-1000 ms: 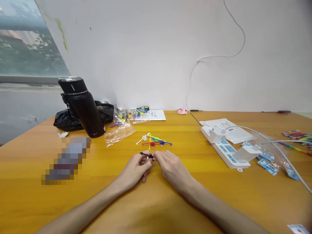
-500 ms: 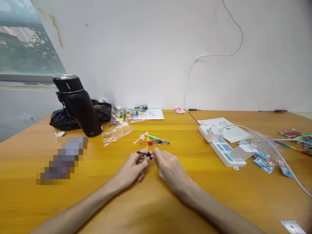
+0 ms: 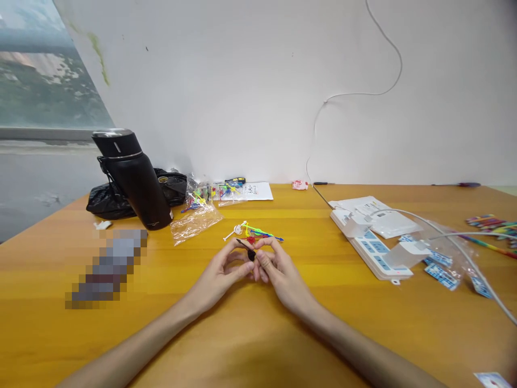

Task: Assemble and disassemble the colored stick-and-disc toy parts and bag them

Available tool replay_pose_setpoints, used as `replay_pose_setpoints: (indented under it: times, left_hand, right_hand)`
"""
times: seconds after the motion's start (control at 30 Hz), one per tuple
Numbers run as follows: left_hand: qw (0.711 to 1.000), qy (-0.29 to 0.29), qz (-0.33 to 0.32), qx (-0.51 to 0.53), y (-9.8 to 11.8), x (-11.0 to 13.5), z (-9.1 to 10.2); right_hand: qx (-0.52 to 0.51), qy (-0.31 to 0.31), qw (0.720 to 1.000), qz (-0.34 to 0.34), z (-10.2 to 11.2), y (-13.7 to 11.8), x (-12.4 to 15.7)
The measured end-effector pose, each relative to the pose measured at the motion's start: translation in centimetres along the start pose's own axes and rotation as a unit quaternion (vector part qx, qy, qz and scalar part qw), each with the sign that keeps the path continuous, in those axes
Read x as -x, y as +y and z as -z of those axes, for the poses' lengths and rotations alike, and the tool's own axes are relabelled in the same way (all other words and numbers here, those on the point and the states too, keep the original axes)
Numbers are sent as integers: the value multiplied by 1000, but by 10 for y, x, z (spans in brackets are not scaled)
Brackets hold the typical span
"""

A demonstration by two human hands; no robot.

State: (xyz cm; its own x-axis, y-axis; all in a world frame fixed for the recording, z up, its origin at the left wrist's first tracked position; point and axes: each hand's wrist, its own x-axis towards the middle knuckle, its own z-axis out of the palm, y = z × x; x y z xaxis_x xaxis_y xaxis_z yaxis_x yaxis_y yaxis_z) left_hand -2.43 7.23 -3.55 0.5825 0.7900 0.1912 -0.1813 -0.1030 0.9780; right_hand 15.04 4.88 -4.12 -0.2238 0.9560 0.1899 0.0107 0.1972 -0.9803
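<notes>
My left hand [image 3: 223,272] and my right hand [image 3: 278,269] meet at the middle of the orange table [image 3: 258,334], fingertips together. Between them they pinch a small black plastic stick piece [image 3: 246,250], tilted with its round end toward me. Just beyond the fingers lies a small heap of coloured plastic sticks [image 3: 254,233] in yellow, green, blue, red and white.
A black flask [image 3: 133,178] leans at the left in front of a black bag [image 3: 109,202]. Clear plastic bags with coloured parts [image 3: 197,213] and a paper sheet [image 3: 254,190] lie behind. A white power strip [image 3: 374,242], cables and blue packets [image 3: 444,267] fill the right.
Both hands have lifted and turned the black piece from lying level to tilted, and the fingers have arched up around it. The rest stays put.
</notes>
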Motion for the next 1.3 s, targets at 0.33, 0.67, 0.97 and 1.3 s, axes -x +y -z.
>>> replay_pose_setpoints:
  times: [0.33, 0.67, 0.97, 1.3]
  left_hand:
    - [990, 56, 20, -127, -3, 1, 8]
    - [990, 22, 26, -137, 1, 1, 10]
    - [997, 16, 69, -8, -9, -4, 12]
    - [995, 49, 80, 46, -6, -3, 19]
  right_hand:
    - [289, -47, 954, 71, 10, -9, 3]
    - [371, -15, 918, 141, 14, -11, 4]
    - [474, -11, 853, 217, 21, -9, 1]
    - [77, 1, 997, 5, 30, -21, -6]
